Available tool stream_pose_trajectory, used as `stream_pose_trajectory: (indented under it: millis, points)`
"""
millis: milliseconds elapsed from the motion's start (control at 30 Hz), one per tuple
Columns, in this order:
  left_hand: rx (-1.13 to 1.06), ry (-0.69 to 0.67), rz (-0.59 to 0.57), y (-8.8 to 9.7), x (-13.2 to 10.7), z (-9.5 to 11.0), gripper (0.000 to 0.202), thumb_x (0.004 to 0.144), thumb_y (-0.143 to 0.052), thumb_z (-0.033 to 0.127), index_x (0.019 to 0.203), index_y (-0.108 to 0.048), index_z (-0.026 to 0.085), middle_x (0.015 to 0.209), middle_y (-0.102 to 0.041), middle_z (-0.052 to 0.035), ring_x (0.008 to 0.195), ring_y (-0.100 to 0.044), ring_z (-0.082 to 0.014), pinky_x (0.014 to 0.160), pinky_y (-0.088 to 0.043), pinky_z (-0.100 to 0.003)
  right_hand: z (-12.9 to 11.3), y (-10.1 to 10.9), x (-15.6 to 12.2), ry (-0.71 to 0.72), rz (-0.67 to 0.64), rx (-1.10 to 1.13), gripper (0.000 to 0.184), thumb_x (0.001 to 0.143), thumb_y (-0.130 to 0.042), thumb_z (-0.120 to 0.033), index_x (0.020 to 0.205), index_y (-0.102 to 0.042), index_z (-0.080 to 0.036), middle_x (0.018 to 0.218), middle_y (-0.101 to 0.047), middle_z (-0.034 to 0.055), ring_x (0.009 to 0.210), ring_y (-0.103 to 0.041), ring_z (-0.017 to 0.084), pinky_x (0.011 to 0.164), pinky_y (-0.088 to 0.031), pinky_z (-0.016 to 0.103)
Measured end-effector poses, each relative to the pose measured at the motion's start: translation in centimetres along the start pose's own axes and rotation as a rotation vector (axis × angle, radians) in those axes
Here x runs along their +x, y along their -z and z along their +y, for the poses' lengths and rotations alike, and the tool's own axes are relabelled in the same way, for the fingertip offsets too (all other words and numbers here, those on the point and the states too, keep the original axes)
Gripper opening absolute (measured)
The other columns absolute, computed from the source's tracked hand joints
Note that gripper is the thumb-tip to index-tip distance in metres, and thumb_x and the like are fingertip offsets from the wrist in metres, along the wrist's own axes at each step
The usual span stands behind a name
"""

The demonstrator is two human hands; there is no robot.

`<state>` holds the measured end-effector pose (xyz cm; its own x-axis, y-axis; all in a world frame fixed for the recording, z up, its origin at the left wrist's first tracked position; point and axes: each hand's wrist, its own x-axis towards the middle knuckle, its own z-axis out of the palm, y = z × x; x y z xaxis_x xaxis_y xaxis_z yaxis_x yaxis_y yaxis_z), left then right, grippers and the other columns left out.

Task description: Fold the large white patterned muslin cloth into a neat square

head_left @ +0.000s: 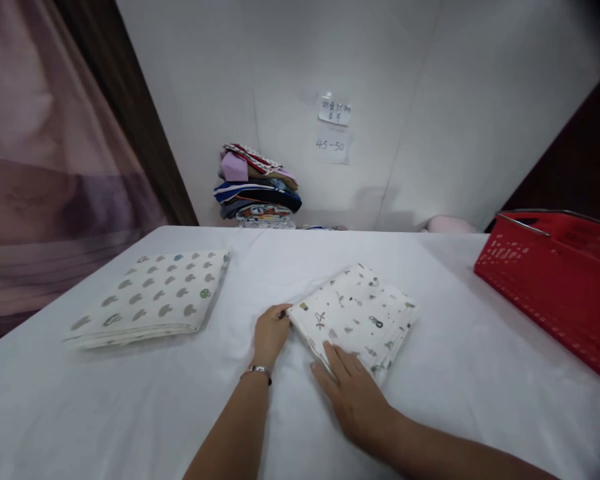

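- Noting two bare hands at a folded cloth with a small scattered print point(355, 310), which lies near the middle of the white-covered worktop point(155, 413), set at a slant with one corner toward the wall.
- Left hand point(271, 330): at the cloth's left corner, fingertips bent in against it. From where I stand I cannot tell whether the corner is pinched or only touched. A bracelet point(260, 370) circles this wrist.
- Right hand point(355, 393): palm down at the near edge, fingers extended with their tips on the cloth, thumb spread away from them; nothing gripped.
- Print on this cloth: small green, grey and dark motifs on a white ground.
- To the left, well apart from both hands: a mushroom-print cloth point(155, 297), folded and lying flat, mostly grey mushrooms, a few outlined in green or blue.
- To the right: a red basket point(545, 280) with a perforated side and a metal handle, apart from the cloth.
- Beyond the far edge: a stack of folded textiles point(257, 190) against the pale wall point(195, 80), and a rounded pink object point(449, 225), partly hidden.
- On the wall: two paper notes point(335, 111), one above the other; the lower reads "45-50".
- Far left: a pinkish curtain point(55, 133), beside a dark post point(125, 100).
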<state>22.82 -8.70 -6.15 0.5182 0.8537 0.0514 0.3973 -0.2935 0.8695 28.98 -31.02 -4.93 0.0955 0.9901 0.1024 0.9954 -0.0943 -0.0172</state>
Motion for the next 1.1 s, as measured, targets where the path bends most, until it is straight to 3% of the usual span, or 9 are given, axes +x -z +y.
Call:
stream_pose_trajectory:
  millis: [133, 267, 367, 433, 533, 600, 700, 867, 1100]
  points:
    - [-0.003, 0.002, -0.022, 0.1, 0.2, -0.1, 0.029, 0.071, -0.054, 0.018, 0.095, -0.068, 0.023, 0.094, -0.069, -0.0002, 0.086, -0.062, -0.0171, 0.08, -0.048, -0.028, -0.2, -0.7, -0.2, -0.043, -0.024, 0.07, 0.072, 0.076, -0.052, -0.012, 0.142, -0.024, -0.022, 0.147, -0.015, 0.0205, 0.13, -0.024, 0.038, 0.1, -0.028, 0.054]
    - [0.054, -0.053, -0.058, 0.6, -0.3, 0.0, 0.033, 0.073, -0.052, 0.02, 0.105, -0.063, 0.022, 0.102, -0.067, -0.0011, 0.088, -0.061, -0.0164, 0.082, -0.047, -0.029, -0.2, 0.2, 0.1, -0.053, -0.039, 0.139, 0.073, 0.075, -0.053, -0.013, 0.142, -0.025, -0.022, 0.148, -0.013, 0.0178, 0.131, -0.023, 0.037, 0.102, -0.025, 0.054]
    - [0.13, -0.134, -0.022, 1.1, -1.8, 0.5, 0.042, 0.074, -0.048, 0.015, 0.116, -0.056, 0.019, 0.112, -0.062, -0.005, 0.09, -0.061, -0.0165, 0.085, -0.047, -0.031, 0.3, 1.5, -0.7, -0.032, 0.003, 0.244, 0.073, 0.073, -0.051, -0.011, 0.141, -0.027, -0.019, 0.147, -0.021, 0.0162, 0.13, -0.026, 0.032, 0.103, -0.028, 0.049]
    - [0.214, -0.257, 0.052, 1.2, -3.6, 1.3, 0.044, 0.075, -0.044, 0.011, 0.117, -0.054, 0.016, 0.118, -0.057, -0.0083, 0.099, -0.057, -0.0192, 0.09, -0.045, -0.035, 1.3, 2.3, -1.8, -0.015, 0.122, 0.355, 0.063, 0.076, -0.046, -0.011, 0.138, -0.035, -0.018, 0.142, -0.034, 0.0132, 0.127, -0.033, 0.026, 0.102, -0.031, 0.045]
    - [0.338, -0.515, 0.106, 0.6, -7.2, 3.2, 0.038, 0.078, -0.043, 0.011, 0.114, -0.056, 0.017, 0.121, -0.055, -0.009, 0.113, -0.048, -0.0231, 0.098, -0.039, -0.042, 4.5, 2.8, -3.7, -0.095, 0.359, 0.519, 0.044, 0.082, -0.042, -0.019, 0.125, -0.051, -0.021, 0.128, -0.052, 0.0076, 0.118, -0.045, 0.022, 0.1, -0.035, 0.043]
    - [0.381, -0.677, 0.037, -0.3, -9.8, 4.4, 0.033, 0.082, -0.044, 0.015, 0.113, -0.056, 0.02, 0.12, -0.056, -0.0076, 0.116, -0.046, -0.0231, 0.1, -0.036, -0.044, 7.9, 3.0, -4.7, -0.326, 0.5, 0.627, 0.036, 0.081, -0.045, -0.025, 0.114, -0.059, -0.021, 0.12, -0.059, 0.0072, 0.113, -0.05, 0.023, 0.099, -0.037, 0.043]
    - [0.415, -0.811, -0.117, -1.6, -13.0, 5.6, 0.028, 0.086, -0.044, 0.022, 0.112, -0.055, 0.022, 0.122, -0.055, -0.0055, 0.119, -0.043, -0.022, 0.104, -0.03, -0.046, 13.9, 3.5, -5.7, -0.749, 0.564, 0.835, 0.032, 0.076, -0.049, -0.027, 0.102, -0.065, -0.018, 0.111, -0.063, 0.0061, 0.104, -0.056, 0.021, 0.092, -0.043, 0.036]
    - [0.466, -0.816, -0.218, -2.6, -14.8, 5.6, 0.026, 0.088, -0.045, 0.028, 0.112, -0.054, 0.023, 0.122, -0.056, -0.0036, 0.123, -0.04, -0.022, 0.108, -0.021, -0.05, 21.0, 4.2, -5.7, -1.003, 0.516, 0.891, 0.031, 0.074, -0.05, -0.028, 0.096, -0.064, -0.011, 0.096, -0.066, 0.0117, 0.084, -0.062, 0.02, 0.066, -0.051, 0.03]
    - [0.51, -0.789, -0.199, -2.4, -15.0, 5.1, 0.028, 0.088, -0.043, 0.027, 0.115, -0.054, 0.024, 0.123, -0.056, -0.0036, 0.123, -0.04, -0.0212, 0.108, -0.021, -0.051, 23.2, 3.5, -3.5, -0.996, 0.314, 0.94, 0.029, 0.067, -0.065, -0.042, 0.068, -0.064, -0.013, 0.064, -0.063, 0.0058, 0.056, -0.056, 0.013, 0.047, -0.041, 0.022]
